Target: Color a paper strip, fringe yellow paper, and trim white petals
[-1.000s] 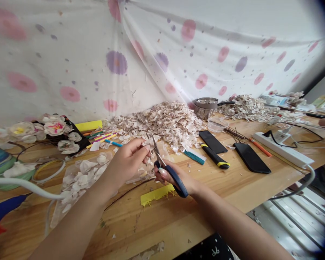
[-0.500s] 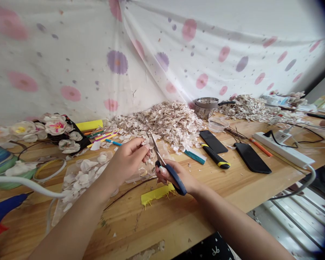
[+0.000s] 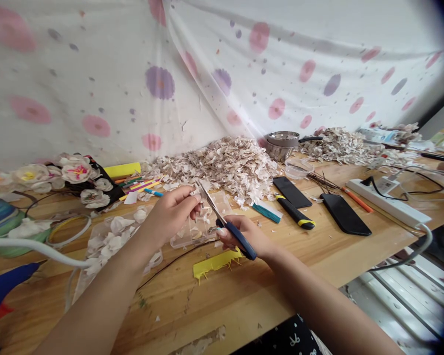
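My right hand (image 3: 244, 234) grips a pair of dark blue-handled scissors (image 3: 240, 240), blades pointing up and left. The blade tips lie at the fingers of my left hand (image 3: 179, 207), which pinches a small whitish petal (image 3: 197, 195), mostly hidden by the fingers. Below the hands is a clear compartment box (image 3: 183, 239) holding a few scraps. Left of it, partly behind my left forearm, a clear tray holds white petals (image 3: 109, 241). A yellow strip with ragged edges (image 3: 216, 263) lies in front of my right hand.
A large heap of dried petals (image 3: 233, 167) lies against the floral sheet. To the right are metal bowls (image 3: 282, 143), two phones (image 3: 292, 192), a black-and-yellow handled tool (image 3: 295, 213) and a power strip (image 3: 388, 199). Finished-looking flowers (image 3: 76, 172) and a blue glue gun (image 3: 11, 291) sit left.
The scissor blades have gone from parted to nearly closed at the left fingertips. Both hands have shifted only slightly.
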A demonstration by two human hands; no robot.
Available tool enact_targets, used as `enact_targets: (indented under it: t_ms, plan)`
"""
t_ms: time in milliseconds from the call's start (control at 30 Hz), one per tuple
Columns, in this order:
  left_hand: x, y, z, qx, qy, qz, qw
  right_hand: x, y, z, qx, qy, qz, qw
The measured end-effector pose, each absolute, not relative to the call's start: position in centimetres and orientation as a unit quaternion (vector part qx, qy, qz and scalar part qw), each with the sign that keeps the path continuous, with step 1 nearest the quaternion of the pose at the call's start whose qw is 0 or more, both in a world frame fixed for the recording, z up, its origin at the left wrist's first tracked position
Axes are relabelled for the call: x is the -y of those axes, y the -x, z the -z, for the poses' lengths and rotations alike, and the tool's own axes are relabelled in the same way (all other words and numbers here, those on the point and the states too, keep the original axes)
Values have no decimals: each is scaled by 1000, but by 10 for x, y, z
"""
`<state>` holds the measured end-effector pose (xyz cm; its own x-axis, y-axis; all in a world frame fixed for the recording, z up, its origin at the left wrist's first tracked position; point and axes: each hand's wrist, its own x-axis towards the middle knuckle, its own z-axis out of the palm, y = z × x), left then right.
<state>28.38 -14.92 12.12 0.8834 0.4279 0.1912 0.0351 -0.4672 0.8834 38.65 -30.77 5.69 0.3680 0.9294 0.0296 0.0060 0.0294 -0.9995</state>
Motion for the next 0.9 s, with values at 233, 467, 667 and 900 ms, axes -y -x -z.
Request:
enact_targets:
  t_ms: [233, 467, 667, 900]
  plan:
    - [146, -284, -122, -159, -829, -193, 501, 314, -391, -65, 413, 628, -373, 543]
    - [139, -288, -119, -189, -827, -171, 502, 315, -400, -59, 427, 668, -356, 495]
    - [134, -288, -114, -174, -831, -153, 506, 312, -399, -58, 391, 655, -371, 529]
    - [142, -289, -111, -68, -852, 95, 510, 305, -398, -55, 377, 600, -373, 599]
